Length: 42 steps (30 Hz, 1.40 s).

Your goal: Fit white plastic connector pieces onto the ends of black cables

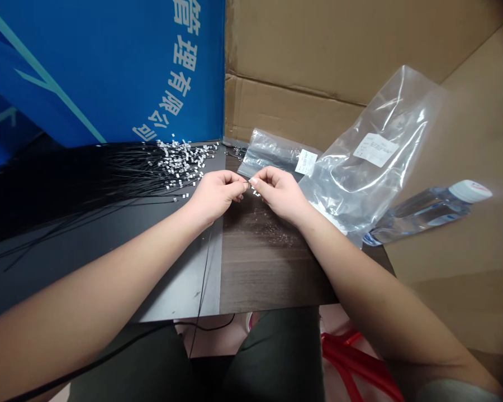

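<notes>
Over the wood-grain counter (268,268), left hand (216,195) and right hand (279,192) meet, fingers (235,181) pinched together on a thin black wire (245,183) running sideways between them.

Head-worn camera looks forward, down at hands (216,195) (279,192).

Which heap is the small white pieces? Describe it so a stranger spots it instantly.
Start at the blue board with white characters. At its foot, thin black wires fan out across the dark tabletop. The small white pieces crowd their far ends, the only pale heap, just beyond the left hand.
</notes>
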Available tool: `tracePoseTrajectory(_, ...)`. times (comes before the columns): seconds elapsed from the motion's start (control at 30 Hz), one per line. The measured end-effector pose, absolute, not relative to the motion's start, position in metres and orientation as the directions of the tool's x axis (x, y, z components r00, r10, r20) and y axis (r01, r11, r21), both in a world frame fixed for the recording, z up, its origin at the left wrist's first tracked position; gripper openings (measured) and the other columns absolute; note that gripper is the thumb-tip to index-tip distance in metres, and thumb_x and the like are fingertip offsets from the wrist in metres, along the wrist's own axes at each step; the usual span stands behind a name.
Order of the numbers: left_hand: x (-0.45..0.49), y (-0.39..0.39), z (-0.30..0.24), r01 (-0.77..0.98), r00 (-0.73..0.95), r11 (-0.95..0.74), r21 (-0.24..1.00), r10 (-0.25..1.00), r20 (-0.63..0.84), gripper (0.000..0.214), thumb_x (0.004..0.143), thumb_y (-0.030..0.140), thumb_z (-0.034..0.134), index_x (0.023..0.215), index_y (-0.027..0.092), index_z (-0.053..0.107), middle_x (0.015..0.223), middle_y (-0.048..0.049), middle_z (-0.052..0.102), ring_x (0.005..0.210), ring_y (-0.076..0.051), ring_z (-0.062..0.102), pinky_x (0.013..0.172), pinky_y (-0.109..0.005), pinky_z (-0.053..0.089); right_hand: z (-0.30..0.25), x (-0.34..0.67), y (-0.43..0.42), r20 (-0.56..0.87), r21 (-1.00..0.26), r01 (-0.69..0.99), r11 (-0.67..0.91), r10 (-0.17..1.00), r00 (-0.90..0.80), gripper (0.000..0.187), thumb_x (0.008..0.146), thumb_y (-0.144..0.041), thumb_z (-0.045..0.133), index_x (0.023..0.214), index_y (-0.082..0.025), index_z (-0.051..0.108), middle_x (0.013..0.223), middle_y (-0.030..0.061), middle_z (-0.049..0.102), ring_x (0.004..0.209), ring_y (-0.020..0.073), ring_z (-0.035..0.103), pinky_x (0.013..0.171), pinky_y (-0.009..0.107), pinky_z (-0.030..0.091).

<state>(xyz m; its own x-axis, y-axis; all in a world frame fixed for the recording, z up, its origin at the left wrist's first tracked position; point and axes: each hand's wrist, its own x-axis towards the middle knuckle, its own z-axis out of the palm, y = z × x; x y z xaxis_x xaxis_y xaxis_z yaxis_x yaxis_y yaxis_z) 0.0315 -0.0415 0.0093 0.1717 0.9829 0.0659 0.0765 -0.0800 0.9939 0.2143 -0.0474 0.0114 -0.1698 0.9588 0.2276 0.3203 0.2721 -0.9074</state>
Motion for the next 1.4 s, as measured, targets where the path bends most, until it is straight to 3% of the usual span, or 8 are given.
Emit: tracePoseTrajectory(1.4, 0.0333, -0.0435, 0.0102, 0.057, 0.18, -0.077, 0.995, 0.981, 0.066, 0.008, 0.074, 0.023, 0.076, 0.07, 0.016, 0.072, 0.066, -0.0024, 0.067, 0.063, -0.013, 0.058, 0.065, -0.029, 0.046, 0.0149, 0.2127, -0.0498, 0.25, -0.879, 0.375, 0.296, 0.954, -0.167, 0.016, 0.093, -0.032, 0.066, 0.083, -0.021, 0.062, 0.076, -0.0005, 0.061, 0.07, 0.0149, 0.051, 0.069, 0.033, 0.041)
